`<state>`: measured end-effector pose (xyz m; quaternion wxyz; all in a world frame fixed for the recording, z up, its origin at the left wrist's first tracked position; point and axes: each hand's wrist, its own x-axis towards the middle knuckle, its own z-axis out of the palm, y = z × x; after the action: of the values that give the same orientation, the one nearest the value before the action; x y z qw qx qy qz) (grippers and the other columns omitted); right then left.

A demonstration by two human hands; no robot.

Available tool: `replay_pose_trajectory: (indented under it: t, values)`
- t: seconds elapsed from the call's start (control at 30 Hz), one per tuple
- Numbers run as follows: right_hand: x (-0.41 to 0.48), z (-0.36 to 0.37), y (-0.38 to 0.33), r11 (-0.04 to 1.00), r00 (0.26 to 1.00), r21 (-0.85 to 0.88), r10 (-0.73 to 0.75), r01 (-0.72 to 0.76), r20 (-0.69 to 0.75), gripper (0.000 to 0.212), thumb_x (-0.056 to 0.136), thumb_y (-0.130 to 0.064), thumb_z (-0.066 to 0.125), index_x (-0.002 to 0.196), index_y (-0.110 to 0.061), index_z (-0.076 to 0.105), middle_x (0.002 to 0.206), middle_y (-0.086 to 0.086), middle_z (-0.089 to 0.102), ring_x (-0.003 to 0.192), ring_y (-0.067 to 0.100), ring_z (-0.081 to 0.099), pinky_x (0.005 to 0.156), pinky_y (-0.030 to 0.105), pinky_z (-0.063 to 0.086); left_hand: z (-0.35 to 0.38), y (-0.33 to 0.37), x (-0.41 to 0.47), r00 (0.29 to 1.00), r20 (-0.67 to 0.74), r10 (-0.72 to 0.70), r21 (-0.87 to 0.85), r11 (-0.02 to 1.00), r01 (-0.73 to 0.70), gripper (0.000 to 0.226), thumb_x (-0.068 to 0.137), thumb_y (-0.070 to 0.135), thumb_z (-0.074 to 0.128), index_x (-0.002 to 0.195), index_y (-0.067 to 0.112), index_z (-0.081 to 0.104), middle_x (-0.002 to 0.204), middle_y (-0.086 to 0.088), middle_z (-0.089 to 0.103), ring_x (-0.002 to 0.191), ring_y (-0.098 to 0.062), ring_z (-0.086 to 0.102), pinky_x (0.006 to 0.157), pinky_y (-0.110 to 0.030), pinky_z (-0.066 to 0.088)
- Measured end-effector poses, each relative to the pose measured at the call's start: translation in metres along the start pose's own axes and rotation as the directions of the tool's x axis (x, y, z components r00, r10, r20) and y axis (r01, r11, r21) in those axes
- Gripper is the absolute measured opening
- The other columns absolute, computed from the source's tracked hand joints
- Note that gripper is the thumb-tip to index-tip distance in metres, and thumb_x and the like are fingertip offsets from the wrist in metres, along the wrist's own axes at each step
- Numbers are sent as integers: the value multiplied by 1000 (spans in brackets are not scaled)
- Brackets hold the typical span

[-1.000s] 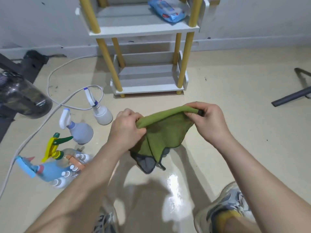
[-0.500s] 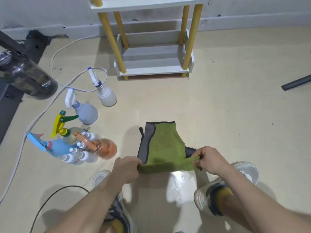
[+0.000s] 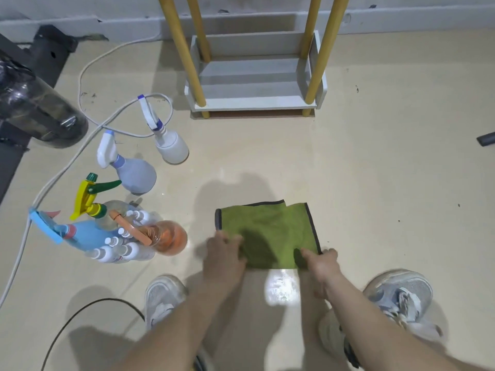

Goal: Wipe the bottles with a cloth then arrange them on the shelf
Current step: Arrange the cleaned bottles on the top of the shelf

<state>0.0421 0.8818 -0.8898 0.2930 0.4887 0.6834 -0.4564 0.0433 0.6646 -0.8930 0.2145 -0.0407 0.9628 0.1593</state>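
Note:
A green cloth (image 3: pixel 267 231) with a dark border lies spread flat on the floor in front of me. My left hand (image 3: pixel 223 254) rests its fingers on the cloth's near left edge. My right hand (image 3: pixel 322 262) pinches the near right corner. To the left stand a white spray bottle (image 3: pixel 171 148) and a lavender spray bottle (image 3: pixel 136 174). Closer to me is a cluster: a clear bottle with a yellow-green trigger (image 3: pixel 92 200), a blue bottle (image 3: pixel 80 234), an orange bottle (image 3: pixel 168 236) and several small white bottles (image 3: pixel 120 253). The white shelf (image 3: pixel 254 103) with yellow posts stands beyond the cloth.
A white cable (image 3: pixel 88 135) loops around the bottles on the left. A black cable (image 3: pixel 88 306) curves near my left shoe (image 3: pixel 163 298). A dark clear container (image 3: pixel 34 108) lies at far left. A dark tube end (image 3: pixel 486 139) shows at the right edge.
The cloth came down from between my raised hands and now lies spread flat on the floor. My view tilted down; the shelf's upper levels left the frame.

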Motion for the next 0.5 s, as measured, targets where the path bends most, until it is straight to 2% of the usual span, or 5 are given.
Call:
replay_pose_trajectory:
  t: [0.13,0.27,0.33,0.43,0.5]
  values:
    - [4,31,7,997,993,63,-42,50,-115,64,82,-25,77,134,-17,41,125,20,55,105,37,56,93,38,47,28,8,-7,980,171,100,277,950,-145,58,91,14,53,145,24,34,145,-8,34,131,-28,37,99,-39,42]
    - [12,35,-8,960,987,275,-12,57,-163,12,76,-6,57,86,-13,56,101,22,68,75,30,57,72,39,52,16,6,7,981,134,139,384,905,-181,36,89,2,45,121,18,44,119,-5,56,111,-27,55,86,-37,39]
    - [8,29,-26,851,995,524,44,7,-85,18,83,7,47,76,-9,53,85,18,64,64,29,56,62,37,54,5,4,8,979,166,117,415,892,-177,34,87,1,43,116,19,45,110,-3,64,102,-28,62,85,-39,34]
    - [-7,11,-54,709,999,704,10,-37,42,24,84,16,40,80,-4,53,80,14,57,55,27,54,48,28,50,-15,3,10,977,202,75,320,937,-138,34,82,11,51,115,20,51,107,-3,65,100,-29,63,78,-35,38]
    - [-25,-5,-73,691,994,722,-53,-31,93,25,87,13,42,96,-5,58,90,16,59,63,25,57,43,25,51,-47,9,13,979,198,40,71,996,-55,22,77,14,52,94,22,62,92,-1,65,93,-27,62,70,-28,45]
